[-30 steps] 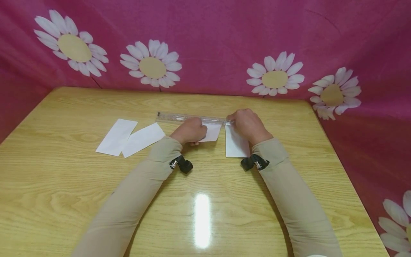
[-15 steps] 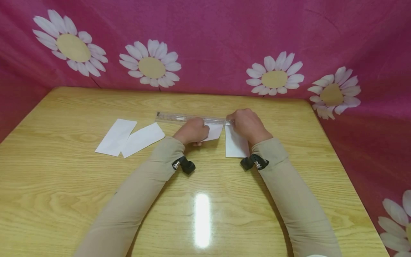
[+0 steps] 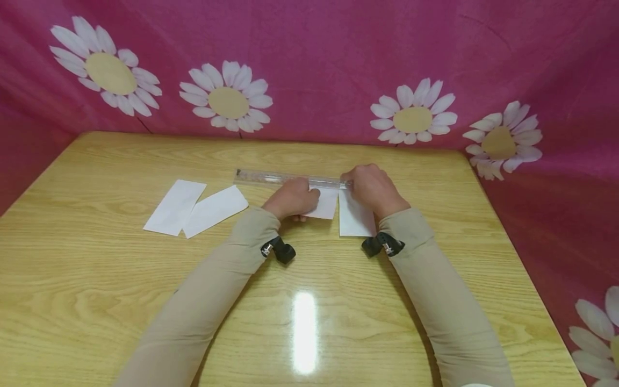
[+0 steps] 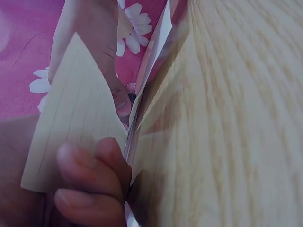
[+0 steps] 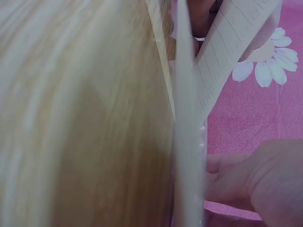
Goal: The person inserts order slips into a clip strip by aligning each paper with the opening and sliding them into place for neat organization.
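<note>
Clear plastic ruler [image 3: 290, 179] lies mid-table [image 3: 96, 279], long axis left–right. Left hand [image 3: 290, 198] pinches a lined paper piece [image 3: 325, 204] at its near edge; right hand [image 3: 373, 188] presses the ruler's right end over a second paper piece [image 3: 354, 220].

Our left hand [image 3: 292, 198] has crept a little to the right along the clear ruler [image 3: 290, 179], and the small paper piece [image 3: 325, 204] it pinches has come with it. A second ago that piece sat skewed, its lower edge slanting and a plain strip of tabletop [image 3: 309, 333] showing between it and the larger paper piece [image 3: 355, 219] under our right hand [image 3: 373, 188]. Now we see it squared up, its right edge running almost parallel to the larger piece and the gap between the two narrowed to a thin line.
</note>
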`<action>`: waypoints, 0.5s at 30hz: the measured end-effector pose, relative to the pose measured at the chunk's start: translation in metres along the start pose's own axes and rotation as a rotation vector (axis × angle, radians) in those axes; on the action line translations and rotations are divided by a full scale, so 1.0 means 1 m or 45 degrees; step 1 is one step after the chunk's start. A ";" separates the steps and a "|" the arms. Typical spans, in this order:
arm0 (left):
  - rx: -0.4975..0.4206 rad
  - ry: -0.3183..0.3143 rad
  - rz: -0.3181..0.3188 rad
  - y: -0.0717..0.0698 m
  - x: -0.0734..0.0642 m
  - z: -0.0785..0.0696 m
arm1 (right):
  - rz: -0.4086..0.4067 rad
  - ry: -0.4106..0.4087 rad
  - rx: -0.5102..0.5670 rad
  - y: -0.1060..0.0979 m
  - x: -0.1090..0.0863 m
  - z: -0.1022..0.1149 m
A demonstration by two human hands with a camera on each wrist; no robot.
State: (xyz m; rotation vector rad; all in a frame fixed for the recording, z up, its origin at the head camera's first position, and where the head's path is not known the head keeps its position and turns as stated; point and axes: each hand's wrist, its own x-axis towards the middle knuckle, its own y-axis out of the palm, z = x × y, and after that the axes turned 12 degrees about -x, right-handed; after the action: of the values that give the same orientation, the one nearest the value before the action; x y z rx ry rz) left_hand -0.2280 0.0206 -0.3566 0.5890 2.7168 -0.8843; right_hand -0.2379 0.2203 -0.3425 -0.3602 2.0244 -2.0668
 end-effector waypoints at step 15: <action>-0.008 0.019 0.004 -0.003 0.003 0.004 | 0.006 -0.002 -0.006 0.000 0.000 0.000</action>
State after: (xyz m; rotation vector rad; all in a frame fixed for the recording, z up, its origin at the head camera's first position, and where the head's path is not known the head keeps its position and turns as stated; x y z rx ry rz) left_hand -0.2317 0.0170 -0.3588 0.6012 2.7297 -0.8740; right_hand -0.2378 0.2200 -0.3421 -0.3575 2.0279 -2.0585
